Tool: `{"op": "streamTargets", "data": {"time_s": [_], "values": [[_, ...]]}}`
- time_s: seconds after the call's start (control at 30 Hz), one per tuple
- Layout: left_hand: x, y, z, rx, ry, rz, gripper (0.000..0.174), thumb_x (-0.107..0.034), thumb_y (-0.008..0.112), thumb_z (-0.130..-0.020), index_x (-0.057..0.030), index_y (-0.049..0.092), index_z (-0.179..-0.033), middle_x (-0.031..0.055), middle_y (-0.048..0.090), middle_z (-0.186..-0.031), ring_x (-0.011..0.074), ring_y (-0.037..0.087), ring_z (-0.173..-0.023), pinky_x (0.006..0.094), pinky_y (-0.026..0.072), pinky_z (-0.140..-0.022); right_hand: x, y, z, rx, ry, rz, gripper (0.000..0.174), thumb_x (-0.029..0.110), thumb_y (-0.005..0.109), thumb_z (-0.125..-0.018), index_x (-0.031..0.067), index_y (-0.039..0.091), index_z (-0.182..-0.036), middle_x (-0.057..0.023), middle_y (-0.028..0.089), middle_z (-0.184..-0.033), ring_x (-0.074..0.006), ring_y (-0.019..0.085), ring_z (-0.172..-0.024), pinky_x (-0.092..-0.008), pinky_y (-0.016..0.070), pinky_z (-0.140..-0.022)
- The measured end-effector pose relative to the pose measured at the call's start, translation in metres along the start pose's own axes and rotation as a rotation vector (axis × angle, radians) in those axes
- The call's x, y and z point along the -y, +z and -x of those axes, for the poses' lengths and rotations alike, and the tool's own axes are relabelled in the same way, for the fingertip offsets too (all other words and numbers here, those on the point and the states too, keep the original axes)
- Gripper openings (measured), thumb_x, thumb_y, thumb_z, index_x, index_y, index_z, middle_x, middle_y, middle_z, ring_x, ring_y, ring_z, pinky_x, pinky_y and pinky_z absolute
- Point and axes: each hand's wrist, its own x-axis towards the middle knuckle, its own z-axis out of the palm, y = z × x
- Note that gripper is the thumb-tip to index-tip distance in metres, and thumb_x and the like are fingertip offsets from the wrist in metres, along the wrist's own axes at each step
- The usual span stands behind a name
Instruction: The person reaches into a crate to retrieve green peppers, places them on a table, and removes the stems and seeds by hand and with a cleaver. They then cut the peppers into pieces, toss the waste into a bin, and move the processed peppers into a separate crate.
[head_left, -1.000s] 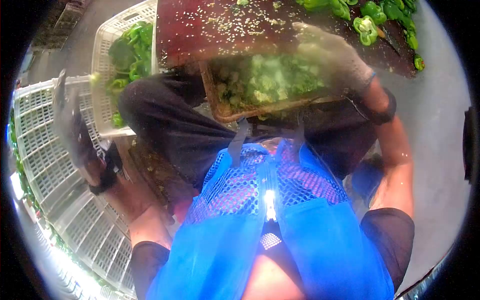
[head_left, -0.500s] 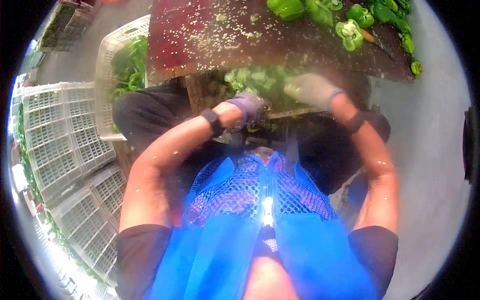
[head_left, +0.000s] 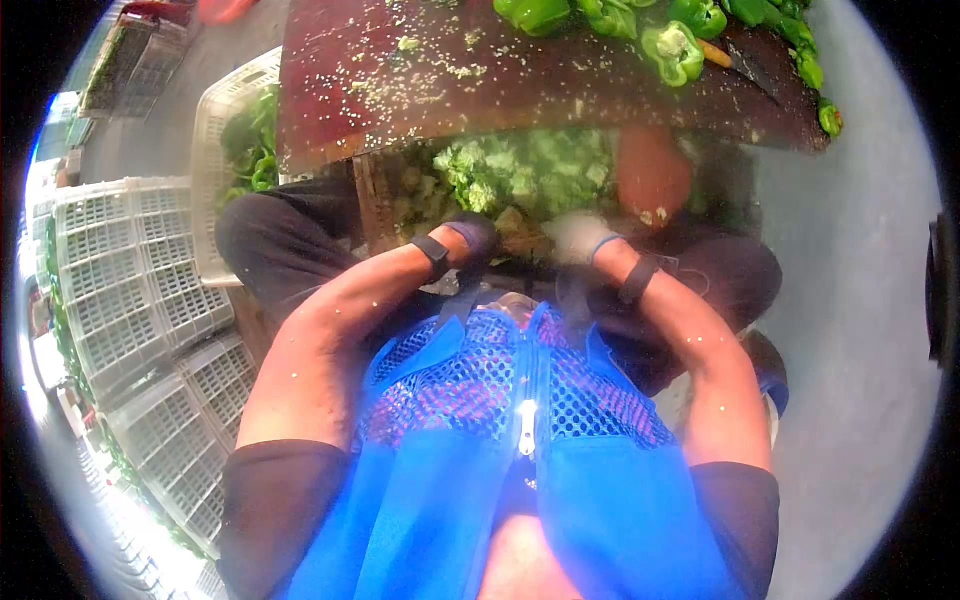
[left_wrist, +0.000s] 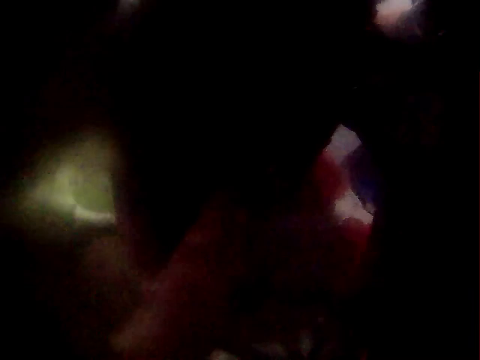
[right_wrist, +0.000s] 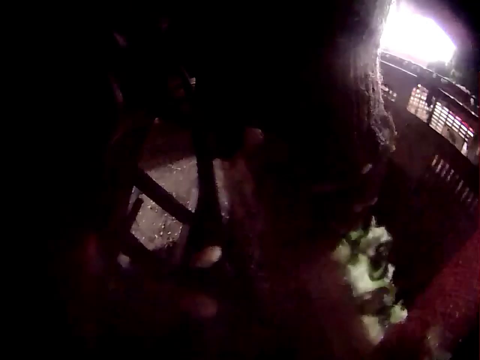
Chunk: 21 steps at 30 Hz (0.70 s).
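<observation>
In the head view, a wooden-edged tray [head_left: 374,205] of pale green pepper cores [head_left: 525,165] sits under the board's front edge. My left hand [head_left: 473,235], in a dark purple glove, is at the tray's near side. Beside it on the right, at the same near side, is my right hand [head_left: 580,237] in a whitish glove. The fingers of both hands are hidden, and I cannot tell whether they grip the tray. Both wrist views are very dark; pale green scraps [right_wrist: 367,274] show in the right one.
A dark red board [head_left: 400,80] strewn with seeds bears green peppers [head_left: 535,12], a cut pepper [head_left: 672,52] and a knife [head_left: 745,70]. White plastic crates [head_left: 150,270] stand at left; another crate [head_left: 205,180] holds green peppers. A reddish-brown shape [head_left: 652,178] is right of the cores.
My left hand has come from beside the white crates to the tray's near side. My right hand has moved down from the board's edge, over the cores, to the same side.
</observation>
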Motion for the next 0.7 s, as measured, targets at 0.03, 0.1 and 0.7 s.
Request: {"op": "streamTargets", "data": {"time_s": [0.03, 0.1, 0.7], "values": [[0.000, 0.006, -0.003, 0.078, -0.009, -0.037, 0.026, -0.024, 0.058, -0.087, -0.0059, 0.069, -0.101, 0.0180, 0.068, -0.095, 0.0333, 0.065, -0.083, 0.0406, 0.0512, -0.072, 0.004, 0.000, 0.002, 0.037, 0.011, -0.025, 0.042, 0.037, 0.054, -0.080, 0.0077, 0.068, -0.106, -0.0192, 0.068, -0.096, -0.0371, 0.066, -0.088, -0.0467, 0.0521, -0.077], [0.014, 0.025, -0.012, 0.113, 0.050, -0.023, 0.027, -0.026, 0.058, -0.088, -0.0070, 0.068, -0.105, 0.0152, 0.068, -0.099, 0.0304, 0.065, -0.086, 0.0386, 0.0510, -0.075, 0.010, -0.007, 0.010, 0.114, 0.037, -0.085, 0.046, 0.042, 0.053, -0.081, 0.0053, 0.068, -0.103, -0.0200, 0.068, -0.098, -0.0391, 0.065, -0.088, -0.0472, 0.0514, -0.078], [0.008, -0.042, -0.208, -0.438, 0.143, 0.229, 0.032, -0.024, 0.053, -0.093, -0.0063, 0.060, -0.118, 0.0143, 0.064, -0.114, 0.0261, 0.062, -0.099, 0.0386, 0.0495, -0.084, -0.100, -0.147, 0.138, -1.597, 0.198, -1.210, 0.046, 0.024, 0.052, -0.095, 0.0056, 0.043, -0.136, -0.0091, 0.064, -0.102, -0.0178, 0.060, -0.091, -0.0303, 0.0502, -0.082]]}}
